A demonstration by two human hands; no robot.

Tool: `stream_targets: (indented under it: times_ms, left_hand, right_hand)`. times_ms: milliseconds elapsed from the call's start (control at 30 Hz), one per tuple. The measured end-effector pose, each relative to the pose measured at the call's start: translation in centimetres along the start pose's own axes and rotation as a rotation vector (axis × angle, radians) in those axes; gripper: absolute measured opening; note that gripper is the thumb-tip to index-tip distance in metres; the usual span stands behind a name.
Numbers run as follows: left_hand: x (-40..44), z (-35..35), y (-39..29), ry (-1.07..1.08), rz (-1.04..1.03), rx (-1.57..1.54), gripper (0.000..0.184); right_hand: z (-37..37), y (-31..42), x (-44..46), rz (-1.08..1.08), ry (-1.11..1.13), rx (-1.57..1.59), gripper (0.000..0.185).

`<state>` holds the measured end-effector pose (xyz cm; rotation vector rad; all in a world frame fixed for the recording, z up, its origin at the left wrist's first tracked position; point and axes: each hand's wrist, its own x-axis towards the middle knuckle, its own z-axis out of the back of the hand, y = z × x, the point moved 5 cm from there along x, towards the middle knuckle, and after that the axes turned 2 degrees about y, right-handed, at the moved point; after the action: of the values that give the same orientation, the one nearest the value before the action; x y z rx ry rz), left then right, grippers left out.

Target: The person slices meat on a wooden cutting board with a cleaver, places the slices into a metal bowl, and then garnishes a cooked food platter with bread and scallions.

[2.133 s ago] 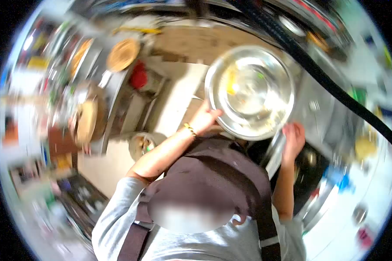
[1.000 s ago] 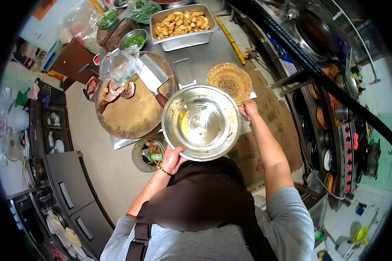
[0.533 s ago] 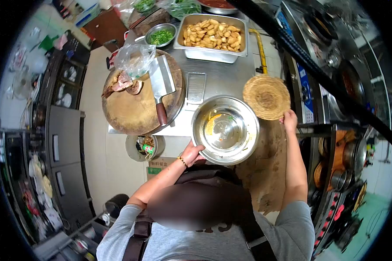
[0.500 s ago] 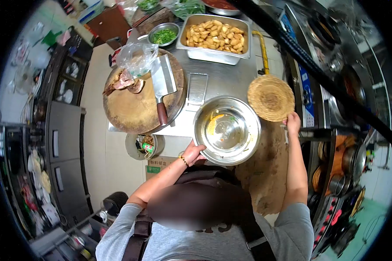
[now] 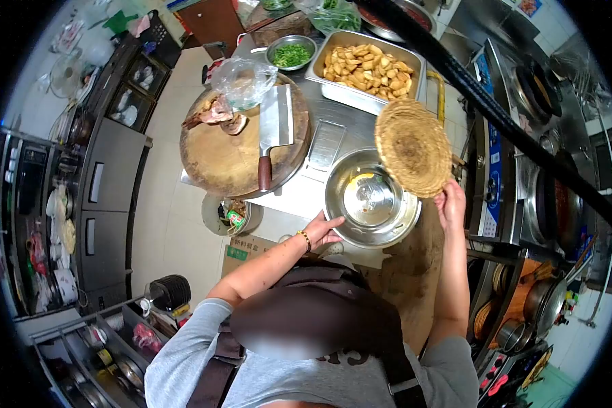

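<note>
My left hand [image 5: 324, 230] is closed on the near left rim of a shiny steel bowl [image 5: 362, 197], thumb over the edge. Yellow and orange scraps and wet residue cling to the bowl's inside. In my right hand [image 5: 450, 204] is a round woven straw plate [image 5: 413, 146], gripped by its lower right edge. It is tilted and overlaps the bowl's upper right side in view; whether the two touch I cannot tell. Dark staining marks the middle of the weave.
Left of the bowl, a cleaver [image 5: 275, 126] lies on a round chopping board [image 5: 217, 160] beside meat pieces [image 5: 214, 112] and a plastic bag [image 5: 245, 81]. Behind stand a tray of potato chunks [image 5: 367, 71] and chopped greens [image 5: 291, 56]. A waste bin [image 5: 253, 219] sits below; stoves [image 5: 486, 170] line the right.
The woven plate has swung left and tilted, now overlapping the bowl's upper right. My left hand stays on the bowl's rim. The whole view has turned slightly.
</note>
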<state>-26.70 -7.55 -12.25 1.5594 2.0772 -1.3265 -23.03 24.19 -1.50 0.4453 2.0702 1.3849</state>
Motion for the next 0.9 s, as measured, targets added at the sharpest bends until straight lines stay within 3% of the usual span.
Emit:
stream_targets:
  times_ms: [100, 167, 267, 400, 500, 700, 800, 833, 900]
  left_hand:
    - [-2.1, 1.3, 0.1, -0.152, 0.098, 0.054, 0.062]
    - [-3.8, 3.1, -0.8, -0.152, 0.070, 0.138, 0.052]
    - [-8.2, 5.4, -3.7, -0.052, -0.063, 0.209, 0.034]
    - [-13.6, 9.8, -8.7, -0.182, -0.274, 0.232, 0.027]
    - [-15.8, 13.0, -12.3, -0.236, -0.402, 0.199, 0.023]
    - [-16.5, 19.3, -18.5, -0.167, -0.500, 0.220, 0.020]
    - [-16.9, 22.5, -22.4, -0.207, -0.678, 0.388, 0.018]
    - [-17.1, 23.5, -23.8, -0.319, -0.711, 0.549, 0.021]
    - [-18.0, 24.0, -27.4, -0.460, -0.744, 0.824, 0.024]
  right_hand:
    - [-2.5, -1.4, 1.2, -0.045, 0.171, 0.047, 0.011]
    - [-4.1, -0.7, 1.0, -0.050, 0.203, 0.054, 0.009]
    - [-5.6, -0.5, 0.9, -0.117, 0.185, -0.007, 0.006]
    - [-10.8, -1.9, 0.6, -0.161, 0.145, 0.007, 0.011]
    - [-17.1, -3.7, 2.1, -0.126, 0.254, 0.078, 0.012]
    - [-31.2, -7.9, 6.9, 0.001, -0.030, 0.225, 0.012]
    - [-35.6, -10.0, 11.2, 0.087, 0.007, 0.388, 0.011]
    - [-36.4, -10.0, 12.2, 0.091, -0.010, 0.375, 0.011]
    - [-37.6, -10.3, 13.2, 0.081, 0.114, 0.009, 0.010]
